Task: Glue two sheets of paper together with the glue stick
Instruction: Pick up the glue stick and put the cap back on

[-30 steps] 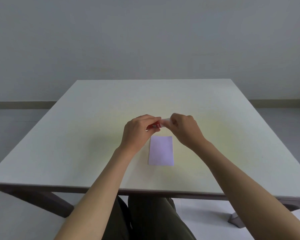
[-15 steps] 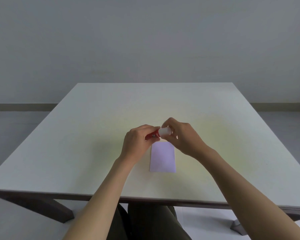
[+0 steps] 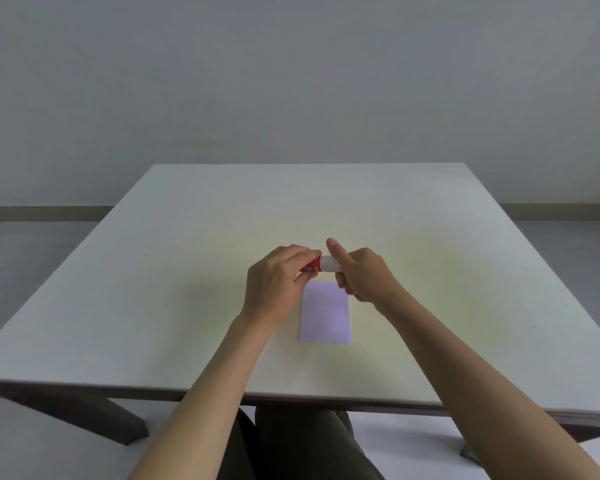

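the glue stick [image 3: 321, 265] is held level above the far edge of the lilac paper [image 3: 325, 313], left hand [image 3: 278, 285] clamped on its red barrel, right hand [image 3: 362, 275] pinching the white cap, likely to work it off. only one sheet shows for certain. pale square worktop [image 3: 187, 271], bare grey wall behind.

No legible txt. Glue stick [image 3: 315, 265] has white print on red body, too blurred/small to read. Paper [image 3: 325, 312] shows no markings I can read.
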A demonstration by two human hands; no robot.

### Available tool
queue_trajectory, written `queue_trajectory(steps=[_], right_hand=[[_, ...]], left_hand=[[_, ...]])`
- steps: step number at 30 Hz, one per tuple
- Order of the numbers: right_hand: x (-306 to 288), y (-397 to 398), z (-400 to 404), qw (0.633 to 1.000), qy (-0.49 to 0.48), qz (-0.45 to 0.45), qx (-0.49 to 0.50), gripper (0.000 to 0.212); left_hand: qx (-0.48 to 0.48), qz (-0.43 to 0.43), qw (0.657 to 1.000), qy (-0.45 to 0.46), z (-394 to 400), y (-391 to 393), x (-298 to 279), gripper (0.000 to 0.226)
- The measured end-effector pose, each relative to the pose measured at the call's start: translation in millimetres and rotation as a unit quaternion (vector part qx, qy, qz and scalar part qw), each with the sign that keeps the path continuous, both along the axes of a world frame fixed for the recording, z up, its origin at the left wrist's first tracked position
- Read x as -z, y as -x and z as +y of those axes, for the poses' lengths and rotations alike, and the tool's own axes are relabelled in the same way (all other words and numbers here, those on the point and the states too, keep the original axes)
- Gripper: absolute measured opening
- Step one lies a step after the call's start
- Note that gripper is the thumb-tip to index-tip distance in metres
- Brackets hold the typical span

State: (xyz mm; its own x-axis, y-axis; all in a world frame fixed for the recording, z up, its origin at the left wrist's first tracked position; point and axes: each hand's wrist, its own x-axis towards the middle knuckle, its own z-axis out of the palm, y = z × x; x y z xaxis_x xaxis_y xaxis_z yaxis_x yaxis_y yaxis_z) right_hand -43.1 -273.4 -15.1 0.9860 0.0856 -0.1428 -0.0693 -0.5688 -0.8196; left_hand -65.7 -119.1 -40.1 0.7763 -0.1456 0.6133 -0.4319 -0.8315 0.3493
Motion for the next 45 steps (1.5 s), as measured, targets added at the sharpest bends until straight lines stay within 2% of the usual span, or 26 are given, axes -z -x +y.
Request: queue_trajectory(steps=[2,3,4,5,7,8,11,13,16,17,18,21,24,25,27,29,31,32,34,36,38,40,45], right_hand=[[-1,4,-5,0.996,0.065,-0.044,-0.047,0.059],[-2,5,-7,0.99,0.076,-0.091,-0.077,0.046],[-4,7,-9,0.983,0.069,-0.136,-0.107,0.037],[-5,8,-11,0.975,0.052,-0.171,-0.13,0.037],[-3,4,-11,0.97,0.04,-0.206,-0.12,0.023],[-2,1,-9,0.972,0.056,-0.205,-0.099,0.024],[0,-5,-5,0.975,0.138,-0.175,-0.014,0.06],[-1,-4,-8,0.968,0.148,-0.201,-0.014,0.055],[-2,0,-12,0.964,0.087,-0.212,-0.132,0.031],[-1,1,-10,0.966,0.078,-0.208,-0.131,0.026],[2,0,-9,0.97,0.08,-0.202,-0.109,0.026],[7,-2,-2,0.985,0.102,-0.141,-0.015,0.055],[4,-1,-6,0.995,0.057,-0.08,0.017,0.065],[3,2,-9,0.994,0.065,-0.093,-0.002,0.064],[0,6,-13,0.985,0.066,-0.142,-0.069,0.042],[-3,7,-15,0.972,0.048,-0.187,-0.131,0.038],[-1,3,-15,0.97,0.051,-0.208,-0.113,0.02],[-1,2,-13,0.974,0.065,-0.201,-0.086,0.029],[2,-1,-10,0.978,0.12,-0.167,-0.039,0.059],[2,-2,-11,0.981,0.129,-0.142,-0.008,0.074],[2,-2,-15,0.987,0.092,-0.131,-0.021,0.067],[1,0,-20,0.99,0.054,-0.119,-0.049,0.047],[8,-2,-35,0.992,0.05,-0.112,-0.039,0.033]], left_hand=[[0.005,0.024,0.999,0.024,2,1,1,0.027],[0.005,0.034,0.999,0.042,3,0,1,0.027],[0.004,0.04,0.998,0.057,5,-1,2,0.027],[0.004,0.043,0.997,0.068,7,-3,2,0.027],[0.01,0.05,0.995,0.086,8,-4,2,0.029],[0.013,0.052,0.995,0.089,7,-4,1,0.029],[0.013,0.059,0.994,0.095,3,-4,1,0.029],[0.014,0.065,0.992,0.104,3,-4,2,0.029],[0.012,0.067,0.991,0.114,5,-6,1,0.029],[0.012,0.065,0.992,0.111,4,-6,1,0.029],[0.013,0.063,0.992,0.105,3,-6,1,0.028],[0.016,0.046,0.996,0.07,-1,-3,1,0.027],[0.023,0.048,0.997,0.055,-2,-2,2,0.027],[0.021,0.056,0.996,0.061,-1,-2,2,0.028],[0.016,0.067,0.995,0.076,2,-3,2,0.028],[0.016,0.066,0.994,0.081,4,-5,3,0.029],[0.021,0.066,0.994,0.08,4,-5,2,0.03],[0.023,0.065,0.995,0.076,3,-5,1,0.03],[0.024,0.064,0.995,0.071,1,-4,2,0.029],[0.025,0.066,0.995,0.073,0,-3,4,0.029],[0.024,0.068,0.994,0.076,2,-3,5,0.029],[0.014,0.072,0.993,0.092,6,-5,6,0.027],[-0.075,0.121,0.954,0.265,29,-21,12,0.014]])
